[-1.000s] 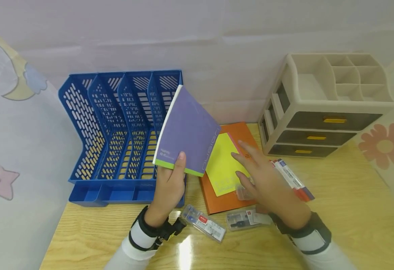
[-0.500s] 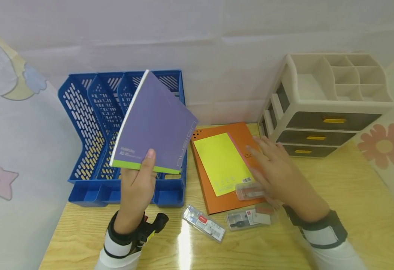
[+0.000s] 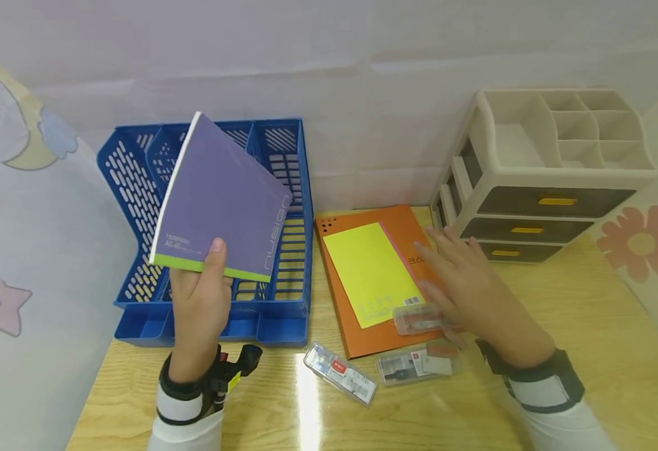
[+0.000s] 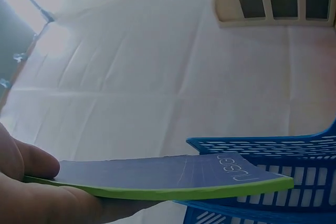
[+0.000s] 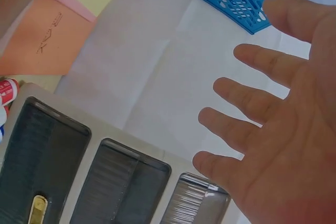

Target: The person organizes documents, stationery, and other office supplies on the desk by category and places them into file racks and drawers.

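Note:
A purple notebook (image 3: pixel 221 194) with a green bottom band is pinched by my left hand (image 3: pixel 200 307) along its lower edge, thumb on the cover. It is held tilted in front of the blue file rack (image 3: pixel 289 250), hiding part of the dividers. In the left wrist view the notebook (image 4: pixel 157 174) appears nearly edge-on. My right hand (image 3: pixel 464 288) hovers with fingers spread near an orange folder (image 3: pixel 362 341) and a yellow notebook (image 3: pixel 368 269) lying on it. Nothing is in the right hand (image 5: pixel 289 108), as the right wrist view shows.
A beige drawer organizer (image 3: pixel 489 178) stands at the back right. A clear case (image 3: pixel 419 319) lies on the folder's lower edge. Two more clear cases, one left (image 3: pixel 340 373) and one right (image 3: pixel 413 366), lie in front. Markers (image 5: pixel 8 93) appear in the right wrist view.
My left hand has carried the purple notebook leftward, across the front of the blue rack. My right hand has shifted slightly right, uncovering more of the yellow notebook.

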Available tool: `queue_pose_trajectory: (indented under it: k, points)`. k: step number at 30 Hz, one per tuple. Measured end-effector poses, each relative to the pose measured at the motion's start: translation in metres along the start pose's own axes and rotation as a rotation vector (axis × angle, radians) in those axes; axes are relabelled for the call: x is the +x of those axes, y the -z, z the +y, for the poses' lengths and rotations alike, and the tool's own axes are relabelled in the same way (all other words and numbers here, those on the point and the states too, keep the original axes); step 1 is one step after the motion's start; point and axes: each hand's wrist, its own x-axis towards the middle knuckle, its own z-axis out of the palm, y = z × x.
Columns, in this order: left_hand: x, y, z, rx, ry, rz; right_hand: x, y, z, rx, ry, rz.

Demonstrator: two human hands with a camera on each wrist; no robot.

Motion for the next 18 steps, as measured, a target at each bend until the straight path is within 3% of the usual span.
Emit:
queue_pose_trajectory:
  k: [3,5,14,18]
  points:
    - [0.004,-0.001,-0.008,0.126,0.086,0.009,-0.004,-0.004,0.003,0.003,0.006,-0.016]
    - [0.008,-0.001,-0.014,0.168,0.110,-0.002,-0.007,-0.007,0.007,0.003,0.012,-0.030]
    - [0.037,-0.005,-0.046,0.258,0.081,-0.163,-0.025,-0.007,0.033,-0.004,0.040,-0.065]
    - [0.045,-0.009,-0.056,0.271,0.094,-0.194,-0.028,-0.005,0.041,-0.008,0.019,-0.094]
